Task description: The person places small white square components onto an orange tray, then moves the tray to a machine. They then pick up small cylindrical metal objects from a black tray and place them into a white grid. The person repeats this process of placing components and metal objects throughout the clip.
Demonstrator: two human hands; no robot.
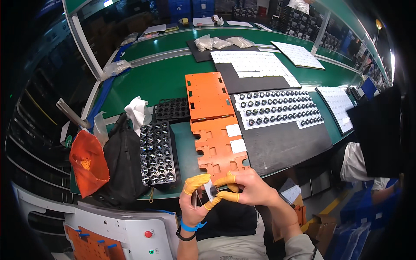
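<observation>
Yellow finger cots cover the fingertips of both hands, which meet at the table's front edge. My left hand is closed on a small white plate, gripping its upper and lower ends. A thin dark strip shows by the left palm; its kind is unclear. From the other side, my right hand pinches a small black round part against the plate. Just beyond lies an orange fixture board with cutouts and two white plates on it. Left of it stands a black tray of round, lens-like parts.
A second orange board lies behind. On a black mat sits a white panel with rows of black round parts. At left are an orange bag and black cloth. A machine with a red button stands front left.
</observation>
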